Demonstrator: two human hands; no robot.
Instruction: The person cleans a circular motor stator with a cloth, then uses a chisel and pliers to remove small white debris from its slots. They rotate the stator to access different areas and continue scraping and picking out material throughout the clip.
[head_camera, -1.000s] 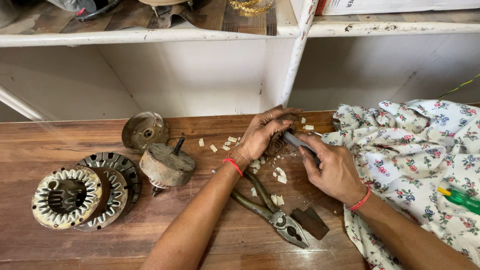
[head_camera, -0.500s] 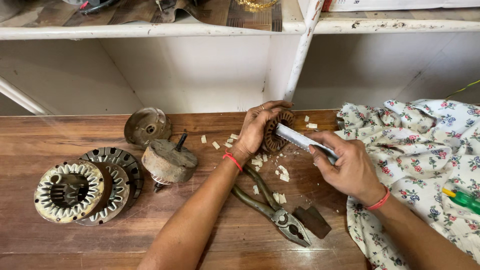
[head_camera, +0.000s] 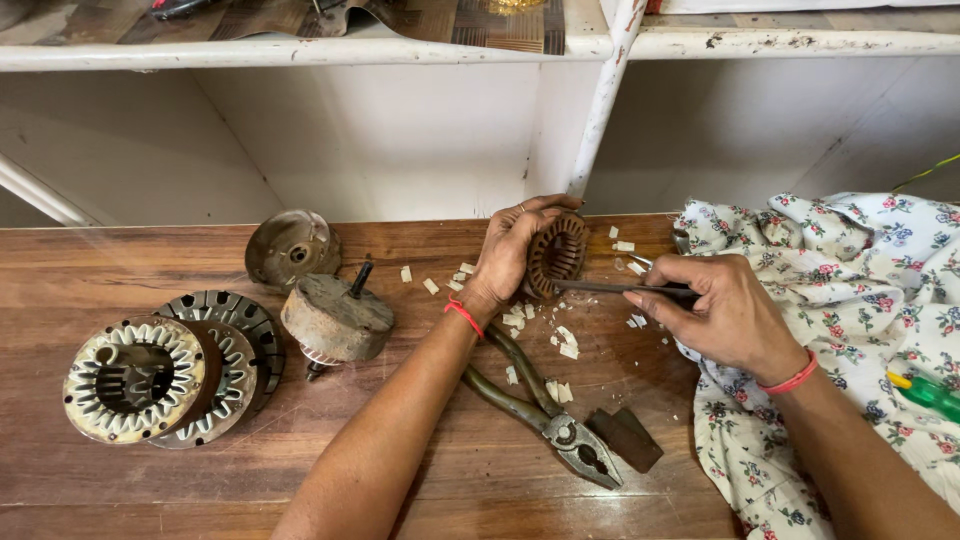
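A small brown stator core (head_camera: 556, 254) stands on edge on the wooden bench (head_camera: 120, 480), gripped by the left hand (head_camera: 508, 250) — its fingers curl over the top rim, thumb behind. The right hand (head_camera: 722, 312) pinches a thin flat metal blade (head_camera: 600, 287) between thumb and forefinger, the tip touching the core's face. Just below the left wrist lie pliers (head_camera: 545, 410) and white paper scraps (head_camera: 560, 345). A flowered cloth (head_camera: 860, 270) lies under the right forearm — further left of the fingers, a rotor (head_camera: 335, 318) and larger stators (head_camera: 135, 378).
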